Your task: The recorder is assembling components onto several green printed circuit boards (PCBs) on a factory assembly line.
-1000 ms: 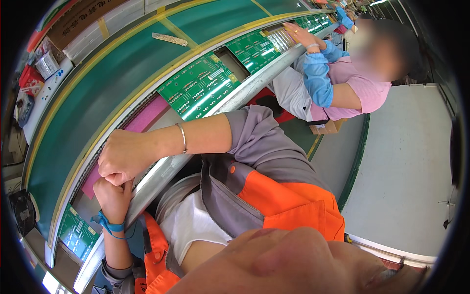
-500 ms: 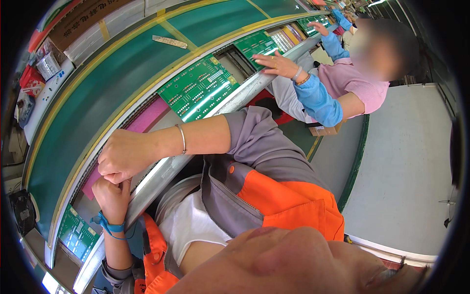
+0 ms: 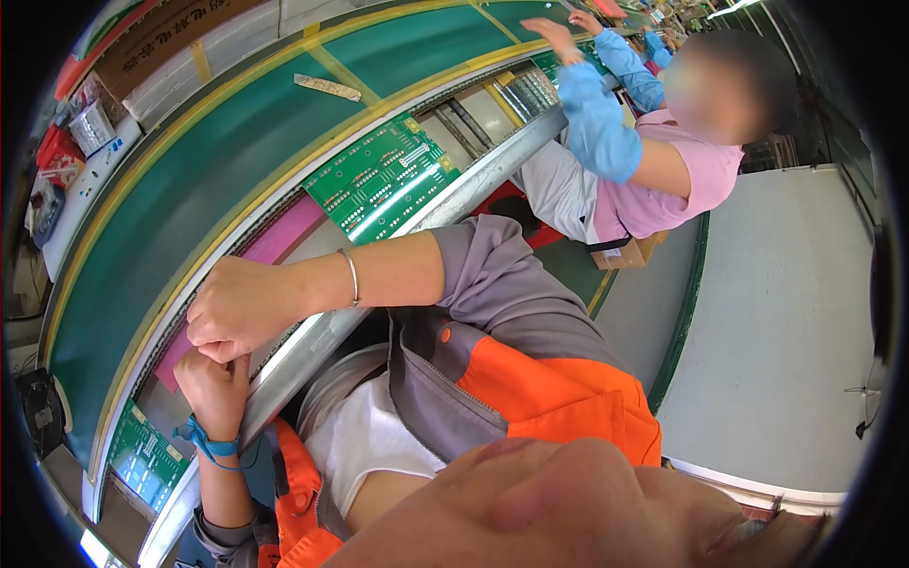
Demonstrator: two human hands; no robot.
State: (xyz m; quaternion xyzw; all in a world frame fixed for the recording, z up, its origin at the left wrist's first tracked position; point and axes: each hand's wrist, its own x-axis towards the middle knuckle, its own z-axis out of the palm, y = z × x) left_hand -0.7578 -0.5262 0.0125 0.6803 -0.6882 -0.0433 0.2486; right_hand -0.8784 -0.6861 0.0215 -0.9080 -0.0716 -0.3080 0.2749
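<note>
My right hand [image 3: 232,305], with a thin silver bracelet on its wrist, is curled closed over my left hand [image 3: 208,386]. The left wrist wears a blue strap [image 3: 213,443]. The two hands meet at the fingertips above the line's near rail, the left fingers pinched together. Whatever lies between them is hidden. A pink sheet [image 3: 284,227] shows below and beside the right hand. On the rails, one green circuit board [image 3: 383,175] lies to the right of my hands and another circuit board [image 3: 150,454] to the left.
A metal rail [image 3: 478,175] runs along the line's near edge. Beyond is a green belt [image 3: 227,161] with a taped cardboard strip [image 3: 327,87]. Plastic bags [image 3: 92,128] and a brown carton [image 3: 161,47] stand behind. At right sits a co-worker [image 3: 663,175] in pink with blue sleeves.
The co-worker's hands have lifted up and away over the belt. The circuit board that was in front of them has left its place, baring the rails. My hands have barely moved.
</note>
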